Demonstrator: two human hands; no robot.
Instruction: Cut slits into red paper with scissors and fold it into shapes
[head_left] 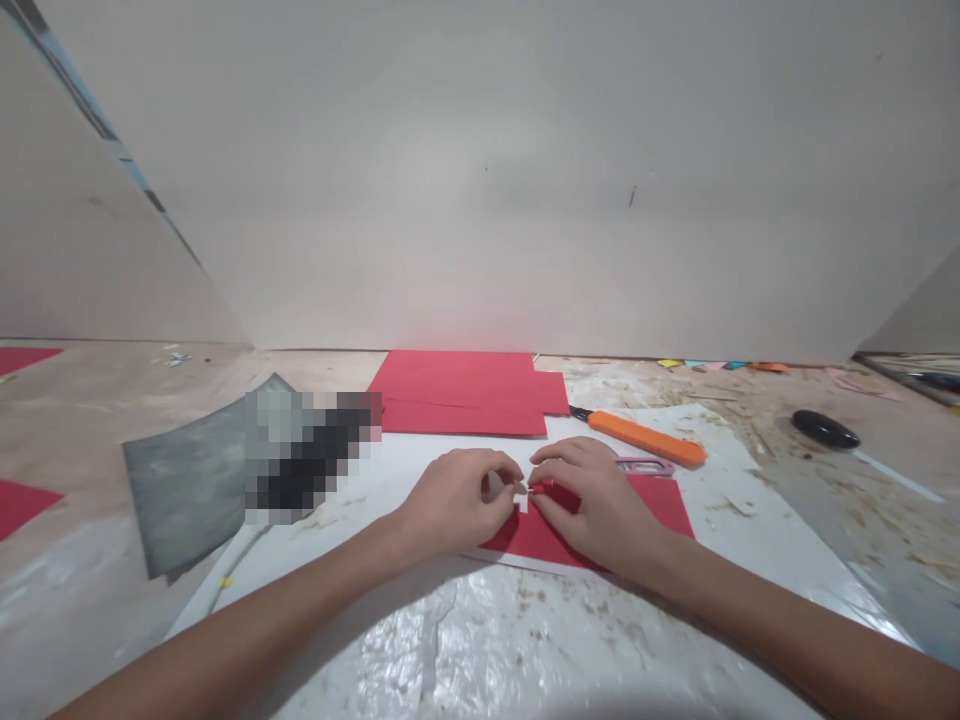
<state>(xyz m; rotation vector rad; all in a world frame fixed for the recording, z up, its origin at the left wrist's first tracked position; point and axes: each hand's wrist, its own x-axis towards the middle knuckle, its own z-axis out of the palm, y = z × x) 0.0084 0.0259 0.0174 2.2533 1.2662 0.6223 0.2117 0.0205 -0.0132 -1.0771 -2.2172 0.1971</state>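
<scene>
My left hand and my right hand meet over a red card lying on white paper. A tiny red piece sits in the pinch of my right thumb and finger. The fingers of my left hand are closed in a pinch beside it, and what they hold is too small to make out. Below the fingertips, a small white patch shows against the red card. Just past my right hand lie a pink-framed tool, partly hidden, and an orange utility knife.
Red cards lie stacked toward the wall. Left of them are a grey sheet and a blurred-out dark object. A black oval object rests at right. Coloured scraps line the wall's foot.
</scene>
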